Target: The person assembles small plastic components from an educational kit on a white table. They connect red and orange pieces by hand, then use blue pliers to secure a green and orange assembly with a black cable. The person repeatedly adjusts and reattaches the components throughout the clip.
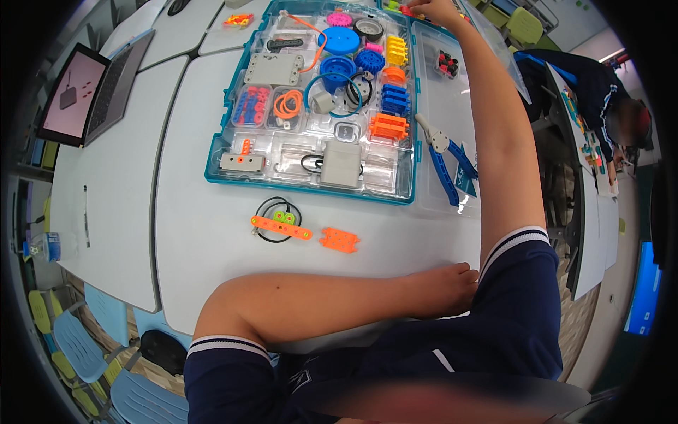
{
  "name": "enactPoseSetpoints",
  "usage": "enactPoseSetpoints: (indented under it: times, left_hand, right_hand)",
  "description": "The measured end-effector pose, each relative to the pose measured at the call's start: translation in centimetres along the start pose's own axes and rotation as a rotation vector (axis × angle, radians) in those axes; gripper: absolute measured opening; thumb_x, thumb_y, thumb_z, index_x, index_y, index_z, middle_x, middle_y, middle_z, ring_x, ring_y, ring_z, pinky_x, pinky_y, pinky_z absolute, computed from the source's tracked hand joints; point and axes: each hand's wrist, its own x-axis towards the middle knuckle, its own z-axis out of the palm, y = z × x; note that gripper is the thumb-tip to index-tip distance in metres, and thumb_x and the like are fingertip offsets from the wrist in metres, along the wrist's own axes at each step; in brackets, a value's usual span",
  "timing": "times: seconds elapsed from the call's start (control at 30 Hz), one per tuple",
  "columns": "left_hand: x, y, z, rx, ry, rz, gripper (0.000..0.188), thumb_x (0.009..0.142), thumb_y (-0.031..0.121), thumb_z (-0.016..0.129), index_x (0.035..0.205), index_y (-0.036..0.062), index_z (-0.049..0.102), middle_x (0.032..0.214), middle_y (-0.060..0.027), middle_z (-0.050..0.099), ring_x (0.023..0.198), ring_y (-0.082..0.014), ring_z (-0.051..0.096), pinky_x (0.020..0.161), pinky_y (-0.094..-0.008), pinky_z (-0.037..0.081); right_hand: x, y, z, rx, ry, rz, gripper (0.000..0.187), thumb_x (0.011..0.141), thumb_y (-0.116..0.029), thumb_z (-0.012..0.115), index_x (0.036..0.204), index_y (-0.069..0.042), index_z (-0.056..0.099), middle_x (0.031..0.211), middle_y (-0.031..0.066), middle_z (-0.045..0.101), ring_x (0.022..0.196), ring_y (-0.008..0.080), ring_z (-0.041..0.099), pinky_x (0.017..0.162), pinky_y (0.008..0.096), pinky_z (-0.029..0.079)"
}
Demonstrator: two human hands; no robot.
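My right arm stretches to the far edge, where my right hand (432, 10) has its fingers bunched among small coloured plastic pieces. What they grip is too small to make out, and the frame's edge cuts the hand. Folded across my front, my left arm ends in my left hand (446, 288), curled on the table beside my right sleeve; its palm is hidden. Ahead lie an orange plastic beam (281, 227) with green connectors (284, 217) and a black cable (263, 210), and beside it a flat orange plate (339, 239).
A teal-edged parts case (311, 189) holds wheels, a grey block (274, 69), a battery-like block (341, 163) and orange rings (287, 104). Blue-handled pliers (443, 152) lie right. A laptop (88, 92) stands left, chairs (81, 346) beyond it. Another person (600, 106) works at the right.
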Motion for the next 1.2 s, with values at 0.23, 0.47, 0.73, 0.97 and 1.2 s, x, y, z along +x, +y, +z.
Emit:
enactPoseSetpoints:
  times: [0.23, 0.47, 0.73, 0.97, 1.2]
  left_hand:
    - [0.1, -0.3, -0.5, 0.0, -0.038, 0.041, 0.009, 0.082, 0.015, 0.063, 0.086, 0.0078, 0.067, 0.085, -0.0054, 0.062, 0.092, -0.0219, 0.058, 0.081, -0.0322, 0.045]
    - [0.5, -0.1, -1.3, 0.041, -0.193, 0.017, 0.024, 0.08, 0.01, 0.061, 0.103, 0.0048, 0.065, 0.089, -0.0062, 0.06, 0.093, -0.0225, 0.056, 0.086, -0.0337, 0.045]
    - [-0.1, 0.1, -0.5, 0.088, -0.084, 0.077, 0.024, 0.079, 0.011, 0.06, 0.102, 0.0052, 0.063, 0.088, -0.005, 0.059, 0.093, -0.0216, 0.058, 0.084, -0.0323, 0.046]
    - [0.0, 0.2, -0.8, 0.076, -0.064, 0.129, 0.015, 0.079, 0.013, 0.06, 0.093, 0.006, 0.062, 0.086, -0.0043, 0.058, 0.089, -0.0217, 0.056, 0.082, -0.0333, 0.047]
    - [-0.2, 0.0, -0.9, 0.059, -0.111, 0.119, 0.013, 0.079, 0.013, 0.061, 0.09, 0.0064, 0.063, 0.087, -0.0036, 0.058, 0.09, -0.0215, 0.056, 0.082, -0.0337, 0.047]
  right_hand:
    - [-2.1, -2.2, 1.3, -0.401, 0.267, -0.231, 0.031, 0.085, -0.034, 0.073, 0.105, -0.012, 0.078, 0.094, 0.0095, 0.075, 0.085, 0.0226, 0.071, 0.081, 0.0363, 0.054]
    - [-12.4, -11.6, 1.4, -0.231, 0.226, -0.256, 0.023, 0.087, -0.025, 0.073, 0.103, -0.01, 0.078, 0.085, 0.0033, 0.071, 0.07, 0.0104, 0.057, 0.066, 0.029, 0.048]
    - [-26.7, -23.4, 1.5, 0.0, 0.287, -0.405, 0.016, 0.088, -0.015, 0.075, 0.101, -0.007, 0.078, 0.079, -0.0009, 0.066, 0.059, 0.0053, 0.047, 0.056, 0.0218, 0.038]
    - [-42.2, -35.2, 0.6, -0.161, 0.687, -0.572, 0.019, 0.085, -0.002, 0.065, 0.104, -0.004, 0.071, 0.075, 0.006, 0.063, 0.058, 0.0124, 0.048, 0.053, 0.027, 0.037]
    - [-48.7, -38.7, -3.6, -0.464, 0.156, -0.968, 0.03, 0.091, -0.012, 0.048, 0.118, 0.001, 0.055, 0.076, 0.0142, 0.065, 0.054, 0.0194, 0.049, 0.055, 0.0364, 0.04]
